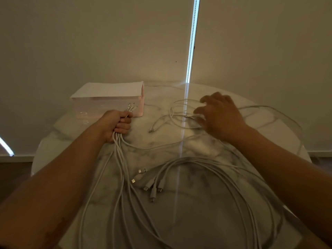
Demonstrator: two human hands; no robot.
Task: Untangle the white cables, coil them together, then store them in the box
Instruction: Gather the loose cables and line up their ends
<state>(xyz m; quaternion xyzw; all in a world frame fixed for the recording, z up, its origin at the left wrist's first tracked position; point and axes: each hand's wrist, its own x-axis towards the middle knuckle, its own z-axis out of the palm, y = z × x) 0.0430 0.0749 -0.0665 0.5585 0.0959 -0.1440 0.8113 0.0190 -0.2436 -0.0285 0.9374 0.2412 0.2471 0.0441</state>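
Just beyond the right hand, fingers spread, lies the loose cable; the left hand grips the bundle.

Views: one, head-worn and wide-angle.
Position: above the near side of the marble table, at the person's seat.
Facing: forward and down across the table, toward the pale blinds behind its far edge.
Nearness: close; both forearms enter from the lower corners, with the left hand and right hand over the table's far half.
Coverage: the white cables on the table's near half fill the lower frame, and the box stands at its far left.
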